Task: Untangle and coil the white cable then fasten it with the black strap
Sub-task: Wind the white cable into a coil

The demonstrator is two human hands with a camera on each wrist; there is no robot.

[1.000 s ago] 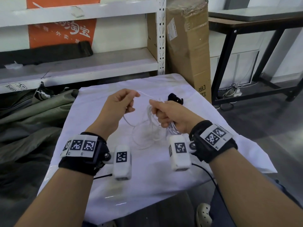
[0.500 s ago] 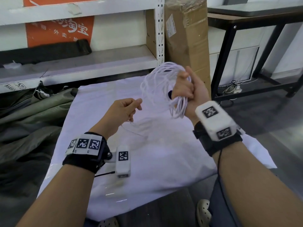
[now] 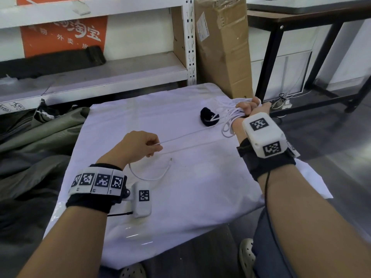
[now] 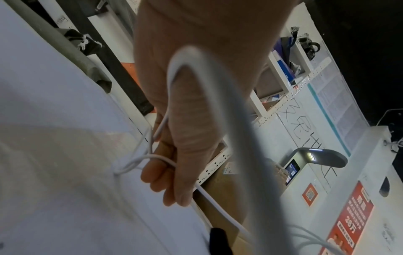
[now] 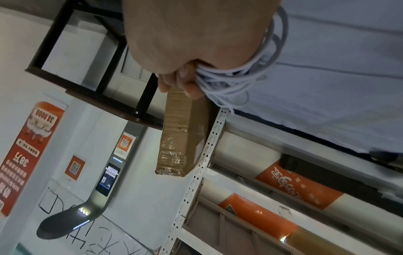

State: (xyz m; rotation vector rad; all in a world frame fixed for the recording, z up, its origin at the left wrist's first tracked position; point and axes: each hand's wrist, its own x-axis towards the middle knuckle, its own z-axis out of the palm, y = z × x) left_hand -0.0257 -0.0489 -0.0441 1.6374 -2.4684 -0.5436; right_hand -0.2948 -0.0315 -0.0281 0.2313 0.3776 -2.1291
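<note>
Right hand (image 3: 249,107) clenching bundled loops of white cable (image 3: 230,119), left hand (image 3: 138,147) pinching its taut strand, black strap (image 3: 208,117) on bench (image 3: 180,197) just left of right hand

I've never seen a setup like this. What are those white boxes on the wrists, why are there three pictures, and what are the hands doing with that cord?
No machine here: a person wears a small camera on each wrist and one on the head, hence three views. The left hand pinches one stretch of the white cable near its free end. The right hand grips the bundled loops, seen close in the right wrist view. The black strap lies unused on the white cloth covering the table.
</note>
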